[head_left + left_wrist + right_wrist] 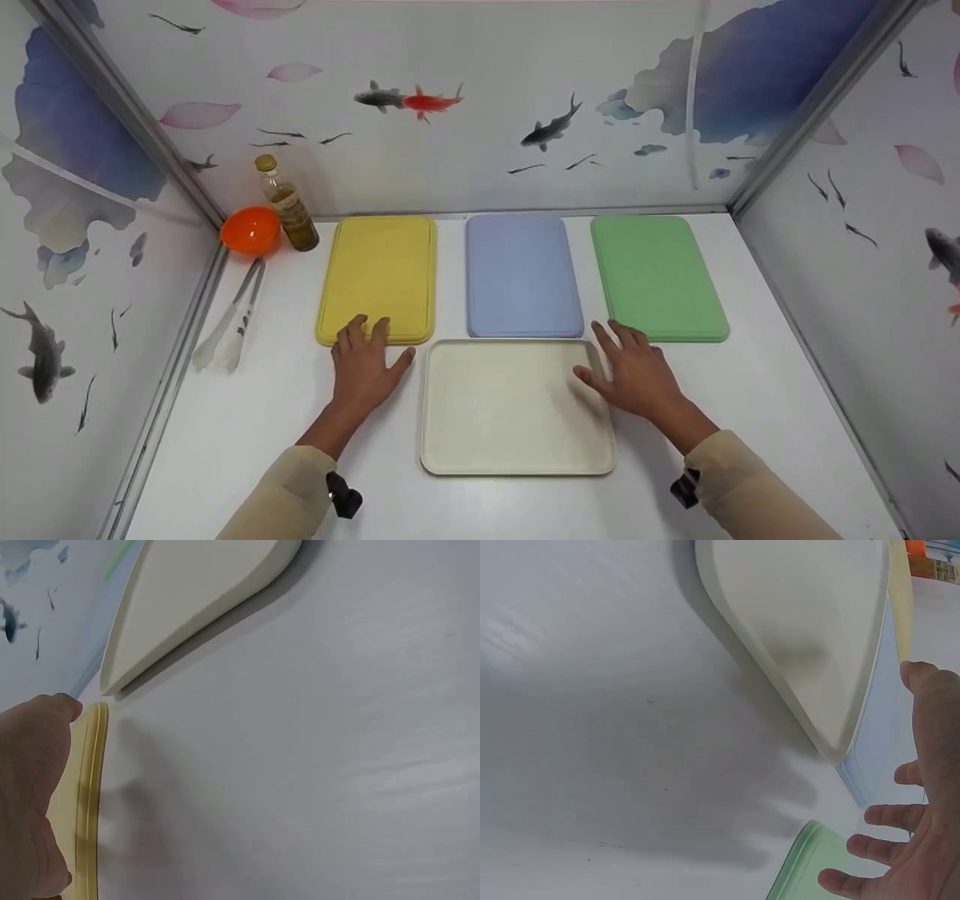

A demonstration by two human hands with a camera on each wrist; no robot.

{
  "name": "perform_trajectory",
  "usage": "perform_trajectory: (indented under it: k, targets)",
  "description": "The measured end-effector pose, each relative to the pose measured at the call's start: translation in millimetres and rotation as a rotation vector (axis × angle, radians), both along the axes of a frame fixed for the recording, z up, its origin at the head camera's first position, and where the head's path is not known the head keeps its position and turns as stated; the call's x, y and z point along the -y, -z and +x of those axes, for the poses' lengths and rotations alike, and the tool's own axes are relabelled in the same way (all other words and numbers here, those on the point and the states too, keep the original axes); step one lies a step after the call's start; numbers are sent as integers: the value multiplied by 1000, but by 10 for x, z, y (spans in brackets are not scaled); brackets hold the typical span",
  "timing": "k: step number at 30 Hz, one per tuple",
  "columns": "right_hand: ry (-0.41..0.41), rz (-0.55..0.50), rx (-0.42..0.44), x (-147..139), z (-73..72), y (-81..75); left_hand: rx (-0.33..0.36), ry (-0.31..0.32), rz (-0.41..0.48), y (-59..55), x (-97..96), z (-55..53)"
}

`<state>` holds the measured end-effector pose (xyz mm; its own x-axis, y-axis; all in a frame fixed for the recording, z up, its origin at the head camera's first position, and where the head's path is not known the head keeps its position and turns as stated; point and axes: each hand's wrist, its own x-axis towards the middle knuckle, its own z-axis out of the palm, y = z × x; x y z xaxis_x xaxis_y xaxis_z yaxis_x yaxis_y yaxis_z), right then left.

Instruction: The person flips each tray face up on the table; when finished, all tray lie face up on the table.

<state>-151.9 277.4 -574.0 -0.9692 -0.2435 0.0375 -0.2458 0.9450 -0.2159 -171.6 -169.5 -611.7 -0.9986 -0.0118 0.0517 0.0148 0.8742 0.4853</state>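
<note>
My left hand (365,371) is spread with nothing in it, its fingertips over the near edge of the yellow board (379,277). In the left wrist view that hand (34,787) overlaps the yellow board's rim (91,787). My right hand (634,373) has its fingers apart and holds nothing. It hovers by the right edge of the cream tray (517,409), fingertips near the close corner of the green board (660,277). Between the yellow and green boards lies a blue board (523,274). The tray sits in front of the blue board, between my hands.
At the back left stand an orange bowl (251,232) and a bottle (292,214) with a yellow cap and dark liquid. Tongs (236,315) with pale tips lie in front of the bowl. Printed wall panels (480,165) enclose the white table (262,420) at the back and sides.
</note>
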Motion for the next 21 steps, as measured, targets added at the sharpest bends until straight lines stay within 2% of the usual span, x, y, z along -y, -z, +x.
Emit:
perform_trajectory:
  k: [6, 13, 21]
  targets:
    - [1, -24, -6, 86, -166, -22, -47, -35, 3, 20, 96, -127]
    - [-20, -53, -21, 323, -346, -36, -39, -73, 37, 17, 231, -244]
    - [-55, -86, -9, 713, -549, -94, 45, -140, 79, 17, 391, -379]
